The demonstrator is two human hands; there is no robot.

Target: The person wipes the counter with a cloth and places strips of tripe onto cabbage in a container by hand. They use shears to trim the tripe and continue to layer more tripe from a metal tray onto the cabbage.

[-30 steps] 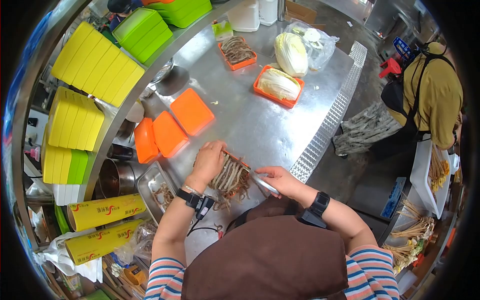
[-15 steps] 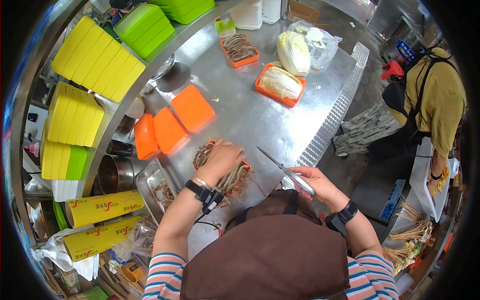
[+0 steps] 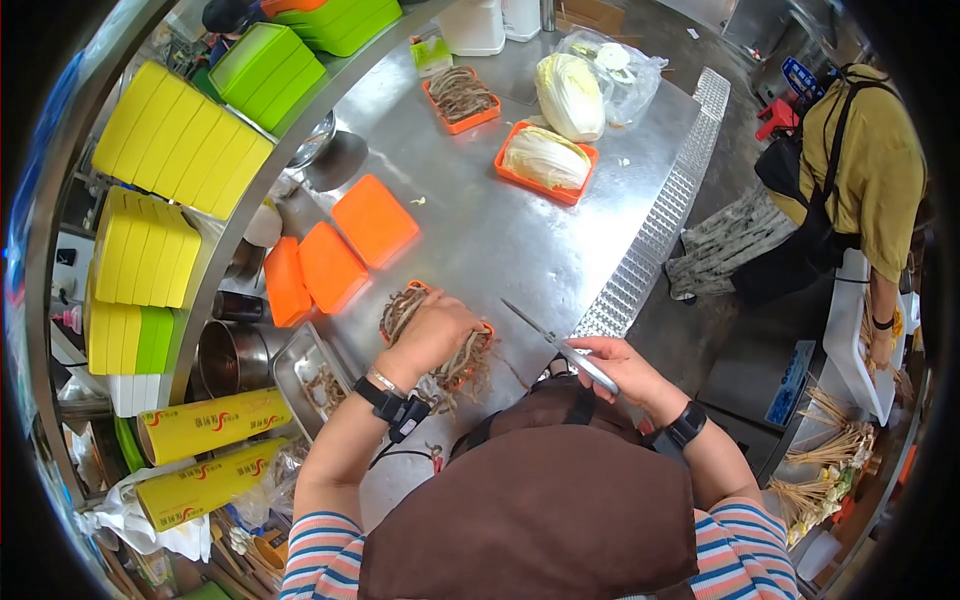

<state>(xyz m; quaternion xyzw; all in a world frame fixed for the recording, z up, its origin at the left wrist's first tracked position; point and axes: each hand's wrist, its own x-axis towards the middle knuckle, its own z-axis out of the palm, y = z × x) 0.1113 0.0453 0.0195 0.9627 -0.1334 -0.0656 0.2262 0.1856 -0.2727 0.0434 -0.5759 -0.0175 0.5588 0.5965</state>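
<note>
My left hand (image 3: 437, 332) lies over brown stringy strips (image 3: 462, 362) heaped in an orange tray (image 3: 418, 285), its fingers curled into the pile. Loose strip ends hang over the tray's near side. In my right hand (image 3: 622, 372) is a pair of scissors (image 3: 552, 338) with grey handles, gripped at the handles. Their narrow blades look closed and point up and left, apart from the strips. To the left of the tray stands a steel pan (image 3: 290, 366) with some brown scraps in it.
Orange tubs (image 3: 375, 220) sit upside down beyond my left hand. Farther back are a tray of brown strips (image 3: 461, 97), a tray of cabbage (image 3: 548, 163) and a whole cabbage (image 3: 571, 95). A person (image 3: 860, 170) works at a white bin on the right.
The view has shifted slightly, so the table things sit a little further left and up. Both hands keep nearly the same pose, and the scissors stay in my right hand.
</note>
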